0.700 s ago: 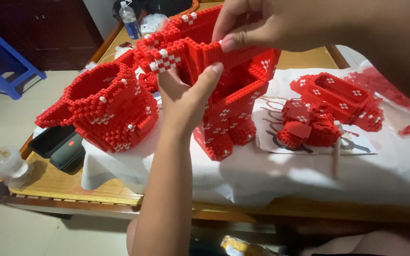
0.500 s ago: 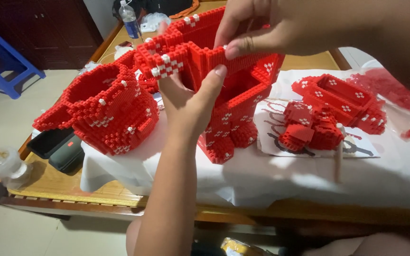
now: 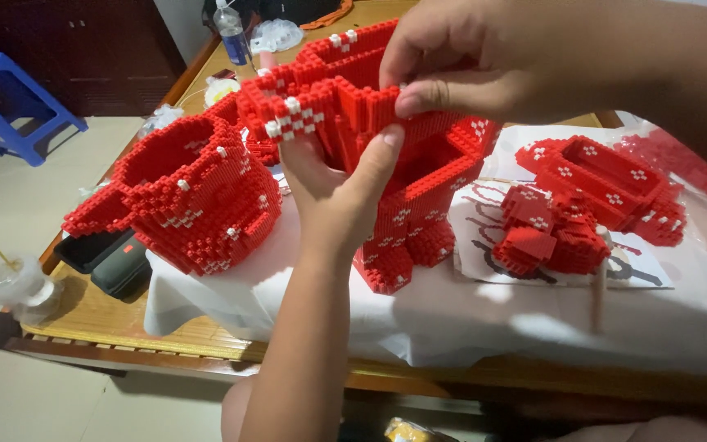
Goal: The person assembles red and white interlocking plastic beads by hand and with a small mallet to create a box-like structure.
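Pinching the top edge of the tall red brick-built figure section [image 3: 403,155] at the frame's upper centre, our right hand [image 3: 484,61] has thumb and forefinger closed narrowly on the wall's rim. Our left hand [image 3: 333,176] comes up from the bottom centre, fingers spread wide, thumb against the near face, bracing it. We judge this to be a seating step: small bricks pressed down onto the rim. The next move would call for firm downward pressure with the left palm resisting, so the hollow wall does not buckle. The left forearm rises steeply; the right wrist reaches in from the upper right, bent downward. Left of centre sits a rounded red brick-built shell [image 3: 186,196]; at right, smaller red sub-assemblies [image 3: 591,200] rest on a white cloth [image 3: 484,315] over the wooden table [image 3: 92,315].
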